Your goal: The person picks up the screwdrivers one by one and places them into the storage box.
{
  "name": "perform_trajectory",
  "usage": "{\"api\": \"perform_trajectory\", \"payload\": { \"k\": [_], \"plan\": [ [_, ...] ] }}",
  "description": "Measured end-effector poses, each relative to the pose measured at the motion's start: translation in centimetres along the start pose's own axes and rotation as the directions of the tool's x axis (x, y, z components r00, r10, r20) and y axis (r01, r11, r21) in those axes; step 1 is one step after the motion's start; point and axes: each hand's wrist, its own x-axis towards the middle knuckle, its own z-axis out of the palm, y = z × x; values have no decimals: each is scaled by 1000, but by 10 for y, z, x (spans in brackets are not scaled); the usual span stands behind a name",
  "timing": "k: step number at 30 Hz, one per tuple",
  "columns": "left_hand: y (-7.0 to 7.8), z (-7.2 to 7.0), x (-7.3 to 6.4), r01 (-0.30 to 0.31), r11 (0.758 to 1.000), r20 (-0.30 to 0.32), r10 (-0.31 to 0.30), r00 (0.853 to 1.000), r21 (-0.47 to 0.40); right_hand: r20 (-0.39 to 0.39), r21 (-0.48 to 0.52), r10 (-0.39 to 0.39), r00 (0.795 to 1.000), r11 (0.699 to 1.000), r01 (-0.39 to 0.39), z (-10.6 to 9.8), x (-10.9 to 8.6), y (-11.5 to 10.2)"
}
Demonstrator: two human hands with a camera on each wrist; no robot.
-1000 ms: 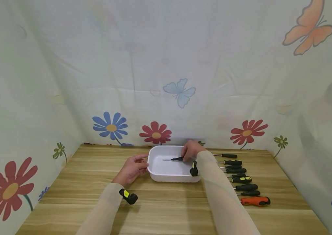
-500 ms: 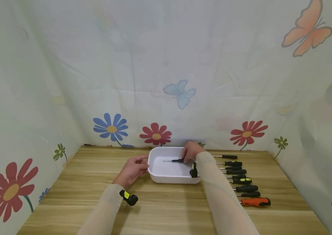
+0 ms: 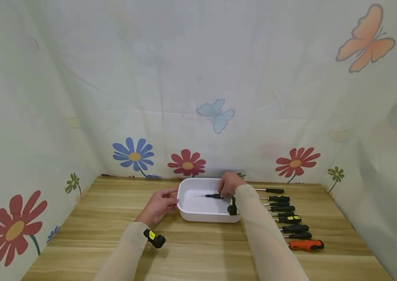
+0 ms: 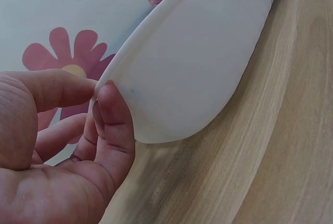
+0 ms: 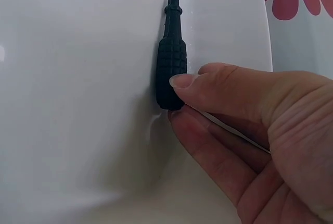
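Note:
A white rectangular plastic tub [image 3: 205, 216] stands near the back of the wooden table. Inside it lies a screwdriver [image 3: 212, 196] with a black ribbed handle [image 5: 170, 67], its thin metal shaft pointing left in the head view. My right hand [image 3: 231, 183] reaches over the tub's right end and pinches the butt of that handle between thumb and fingers. At the tub's left end, my left hand [image 3: 158, 205] holds the rim; in the left wrist view, the fingertips [image 4: 112, 104] meet at the rim [image 4: 127, 52].
Several screwdrivers with black handles [image 3: 291, 229], some marked yellow, lie in a column right of the tub. Nearest in that column is one with an orange handle [image 3: 305, 245]; my right sleeve [image 3: 269, 234] covers some shafts. A flowered curtain [image 3: 198, 89] surrounds the table [image 3: 191, 249].
The whole head view has shifted slightly, so the scene sits a little lower. Both hands, the tub and the screwdriver otherwise stay as they were.

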Motion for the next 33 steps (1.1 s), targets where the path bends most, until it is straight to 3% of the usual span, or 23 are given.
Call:
{"api": "perform_trajectory", "payload": {
  "k": [19, 33],
  "plan": [
    [-2, 0, 0, -3, 1000, -2, 3, 1000, -9, -55, 38, -77, 996, 996, 79, -20, -14, 1],
    [-1, 0, -1, 0, 1000, -8, 0, 1000, 0, -63, 136, -61, 996, 988, 69, -28, -25, 10]
  ]
}}
